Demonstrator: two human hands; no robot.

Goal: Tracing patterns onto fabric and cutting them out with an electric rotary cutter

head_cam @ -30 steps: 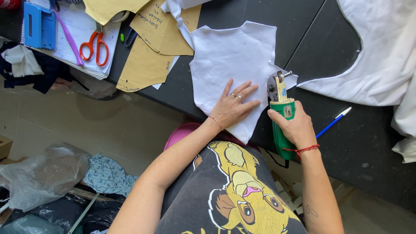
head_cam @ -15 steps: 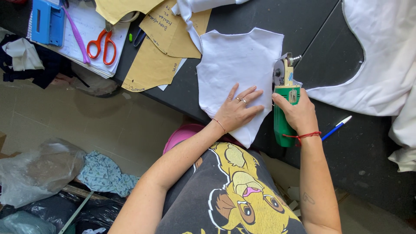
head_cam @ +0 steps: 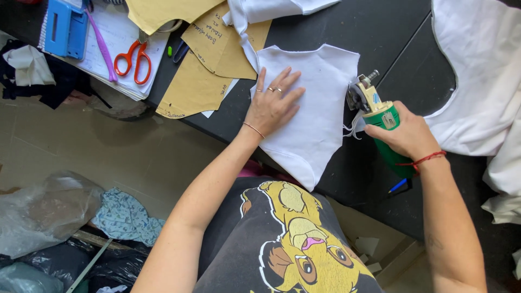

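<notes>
My left hand point(head_cam: 273, 104) lies flat, fingers spread, on a stack of white cut fabric pieces point(head_cam: 320, 122) on the black table point(head_cam: 380, 32). My right hand point(head_cam: 406, 134) grips the green handle of a small electric rotary fabric cutter point(head_cam: 377, 111). The cutter's metal head touches the right edge of the white stack. Thin white scraps hang by the blade.
Brown paper patterns point(head_cam: 209, 57) lie at the left, with orange-handled scissors point(head_cam: 134, 58), a purple tool, and a blue object point(head_cam: 65, 28) on papers. More white fabric point(head_cam: 477, 70) covers the right of the table. A blue pen point(head_cam: 399, 185) lies near the table edge. Bags and cloth sit on the floor.
My left hand slid up the white stack toward its far left part. The cutter stays at the stack's right edge while the view shifted closer.
</notes>
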